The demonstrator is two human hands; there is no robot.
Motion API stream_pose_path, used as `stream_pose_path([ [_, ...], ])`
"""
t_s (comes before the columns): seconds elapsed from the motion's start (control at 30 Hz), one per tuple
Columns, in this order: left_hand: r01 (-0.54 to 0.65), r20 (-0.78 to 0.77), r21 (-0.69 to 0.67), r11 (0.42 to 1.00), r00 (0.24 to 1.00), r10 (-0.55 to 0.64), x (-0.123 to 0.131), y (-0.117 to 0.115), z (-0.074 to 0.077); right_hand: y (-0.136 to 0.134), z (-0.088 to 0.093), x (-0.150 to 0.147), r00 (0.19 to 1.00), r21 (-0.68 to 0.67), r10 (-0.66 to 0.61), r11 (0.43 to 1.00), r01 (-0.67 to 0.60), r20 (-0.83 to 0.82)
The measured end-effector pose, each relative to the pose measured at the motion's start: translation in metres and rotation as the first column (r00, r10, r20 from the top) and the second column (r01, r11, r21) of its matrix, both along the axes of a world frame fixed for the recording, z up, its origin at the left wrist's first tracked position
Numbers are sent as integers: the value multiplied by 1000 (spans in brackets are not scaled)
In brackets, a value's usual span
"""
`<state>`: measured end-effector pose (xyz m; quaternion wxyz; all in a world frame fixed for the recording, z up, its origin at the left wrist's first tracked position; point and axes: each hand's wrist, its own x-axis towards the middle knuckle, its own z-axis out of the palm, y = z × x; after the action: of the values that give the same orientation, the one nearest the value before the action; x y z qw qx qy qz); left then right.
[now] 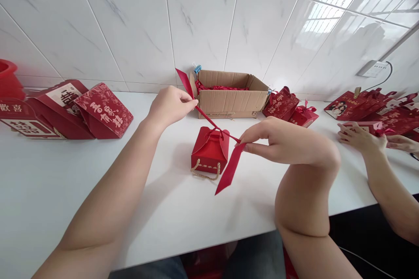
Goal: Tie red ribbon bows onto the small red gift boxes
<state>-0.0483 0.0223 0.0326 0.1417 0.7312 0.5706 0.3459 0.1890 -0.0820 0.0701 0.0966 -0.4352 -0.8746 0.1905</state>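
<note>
A small red gift box with a twisted gold cord handle stands on the white table, gold lettering on its front. A red ribbon is looped in a knot at the top of the box. My left hand pinches one side of the ribbon, up and to the left of the box, with a loose tail above the fingers. On the right, my right hand pinches the other side, its wide tail hanging down in front of the box. The ribbon runs taut between both hands.
Behind the gift box, an open cardboard box holds red ribbons. Larger red boxes stand at left, near a red container. More red boxes sit at right, where another person's hands handle a box.
</note>
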Motion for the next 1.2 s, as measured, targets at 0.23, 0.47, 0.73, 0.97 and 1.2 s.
stream_pose_path([
  [0.23, -99, -169, -88, 991, 982, 84, -6, 15, -7, 2, 2, 7, 995, -124, -36, 991, 48, 97],
  [0.47, -124, -283, -152, 981, 956, 77, -9, 31, -23, 0, 2, 3, 989, -194, 4, 981, 25, 146],
  [0.73, -125, -337, -191, 974, 940, 55, -9, 40, -36, 0, 3, -1, 981, -216, 16, 976, 27, 191],
  [0.97, -115, -376, -232, 966, 926, 20, -9, 44, -42, -1, 3, -1, 978, -220, -17, 973, 64, 207],
  [1.2, -111, -369, -248, 962, 929, 12, -8, 46, -47, -2, 1, -2, 978, -209, -52, 973, 94, 201],
])
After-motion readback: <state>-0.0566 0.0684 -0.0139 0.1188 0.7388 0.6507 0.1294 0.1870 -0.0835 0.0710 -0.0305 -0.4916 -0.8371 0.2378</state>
